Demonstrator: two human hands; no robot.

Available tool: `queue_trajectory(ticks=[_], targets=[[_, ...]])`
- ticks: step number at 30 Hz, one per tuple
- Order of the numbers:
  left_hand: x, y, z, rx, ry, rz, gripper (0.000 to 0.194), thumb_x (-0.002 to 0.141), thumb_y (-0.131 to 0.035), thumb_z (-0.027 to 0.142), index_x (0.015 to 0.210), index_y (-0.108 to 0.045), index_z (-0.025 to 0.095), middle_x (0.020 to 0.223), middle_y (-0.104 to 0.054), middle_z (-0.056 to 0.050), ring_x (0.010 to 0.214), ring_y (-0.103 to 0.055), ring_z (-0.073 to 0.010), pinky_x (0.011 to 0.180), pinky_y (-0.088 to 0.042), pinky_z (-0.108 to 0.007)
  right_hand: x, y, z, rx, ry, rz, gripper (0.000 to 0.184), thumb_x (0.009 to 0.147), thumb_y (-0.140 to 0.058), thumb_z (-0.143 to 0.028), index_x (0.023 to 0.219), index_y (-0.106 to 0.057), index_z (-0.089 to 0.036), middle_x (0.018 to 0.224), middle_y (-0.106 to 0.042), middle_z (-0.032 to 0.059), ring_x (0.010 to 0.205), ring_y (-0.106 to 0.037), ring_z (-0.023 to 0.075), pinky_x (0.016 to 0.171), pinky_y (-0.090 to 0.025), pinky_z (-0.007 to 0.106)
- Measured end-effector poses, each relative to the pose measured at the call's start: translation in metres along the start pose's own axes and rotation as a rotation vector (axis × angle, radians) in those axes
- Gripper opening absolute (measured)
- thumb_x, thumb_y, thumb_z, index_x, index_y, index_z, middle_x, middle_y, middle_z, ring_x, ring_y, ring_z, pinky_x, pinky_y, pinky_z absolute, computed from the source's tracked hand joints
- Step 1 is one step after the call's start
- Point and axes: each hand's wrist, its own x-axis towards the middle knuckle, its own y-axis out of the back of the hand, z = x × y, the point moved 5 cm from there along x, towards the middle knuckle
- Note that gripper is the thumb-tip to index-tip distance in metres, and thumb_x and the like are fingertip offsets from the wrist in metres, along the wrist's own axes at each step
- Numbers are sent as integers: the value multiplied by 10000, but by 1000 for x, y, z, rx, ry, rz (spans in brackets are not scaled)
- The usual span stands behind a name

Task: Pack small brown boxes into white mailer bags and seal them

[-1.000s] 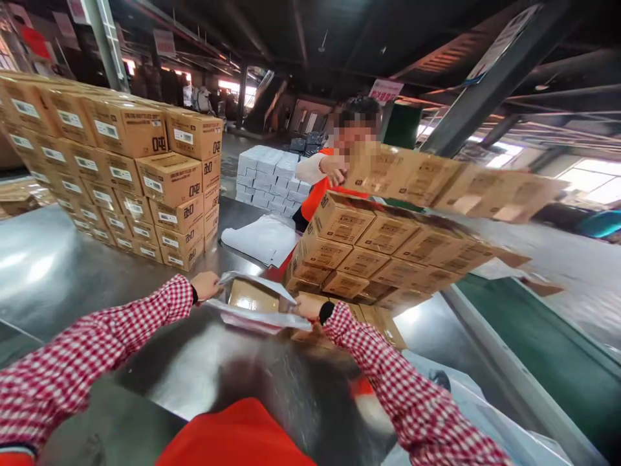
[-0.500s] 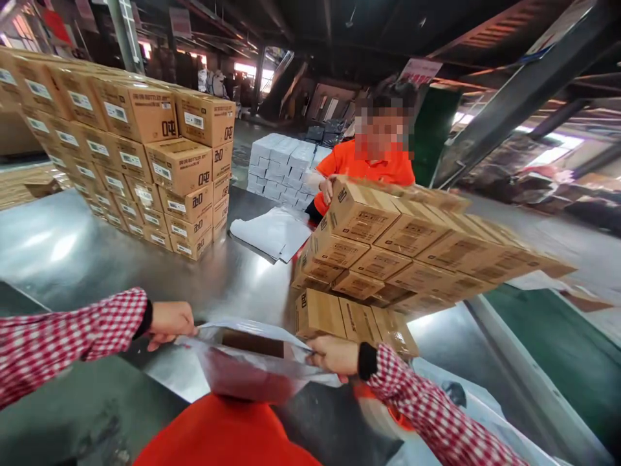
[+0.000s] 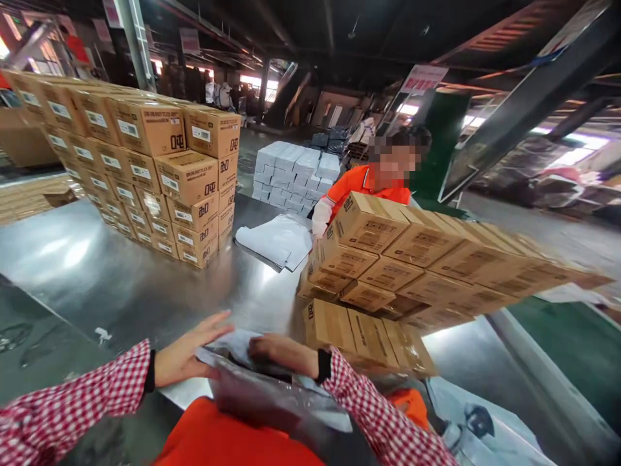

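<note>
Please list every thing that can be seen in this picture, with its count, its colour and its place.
grey plastic bag: one, grey, near edge of the table, under both hands
metal table: one, silver, centre
brown cartons: many, stacked far left
brown cartons, near stack: many, right
white boxes: many, stacked far behind
white bags: a pile, mid table
co-worker: one, orange top, behind the near stack
left hand: open, flat on the bag
right hand: pressing on the bag
</note>
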Motion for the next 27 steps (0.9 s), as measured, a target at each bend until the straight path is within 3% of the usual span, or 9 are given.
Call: queue_trajectory(ticks=[2,5,7,10,13,17,19,23,27], targets=[[7,-8,1,-53,-54,-46,546,957,-511,541,1374,-604,200,1536,-473,-119,1432,-416,-287,1202,-316,-426,-4,-8,0,85,48,-64,741,1033,-91,-569,1342,-596,-122,1411,-592,156,1429,-420,206,1243,-213,429],[17,-13,-8,-178,83,2,532,1016,-337,527,1051,-715,154,1068,-731,-87,1017,-662,-233,950,-490,-329,-21,-5,4,279,-37,-87,798,992,-124,-668,1332,-611,-135,1465,-539,166,1416,-445,228,1239,-228,405],[21,-16,-18,-227,215,95,555,997,-323,561,775,-630,155,774,-650,-33,743,-586,-180,747,-474,-293,-41,-2,11,537,-151,-96,927,889,-173,-828,1299,-636,-138,1439,-557,187,1359,-511,271,1187,-324,411],[25,-22,-29,-287,287,197,528,976,-323,584,646,-445,190,654,-468,16,641,-413,-135,651,-393,-275,-77,-1,22,892,-242,-8,1083,608,-506,-966,1312,-627,-153,1408,-577,210,1347,-519,334,1137,-370,442],[26,-26,-34,-345,330,266,510,955,-371,597,641,-410,197,646,-401,28,634,-358,-127,634,-356,-271,-104,-7,33,832,-282,234,1111,374,-882,-707,1331,-611,-211,1382,-602,190,1333,-519,362,1152,-340,477],[25,-30,-43,-418,381,309,527,920,-446,628,648,-475,178,628,-429,23,626,-387,-132,623,-344,-271,-113,-23,57,701,-594,860,493,681,-792,-606,948,-735,-196,960,-750,131,901,-690,294,932,-508,466],[26,-33,-51,-449,415,306,544,905,-475,636,645,-529,160,608,-460,15,615,-411,-135,620,-344,-273,-101,-40,68,835,-659,1034,445,719,-752,-624,824,-723,-192,815,-743,105,765,-684,268,831,-534,444],[25,-44,-68,-598,517,313,572,820,-580,683,642,-595,140,607,-543,-3,607,-470,-144,617,-375,-268,-77,-65,92,1180,-632,931,465,608,-853,-558,840,-720,-177,746,-735,80,753,-704,260,851,-544,440],[18,-46,-70,-918,475,324,480,754,-740,589,874,-659,131,798,-653,-29,723,-558,-152,694,-433,-265,-94,-32,110,1097,-802,652,432,553,-911,-460,844,-736,-192,808,-734,75,718,-684,200,748,-550,368]])
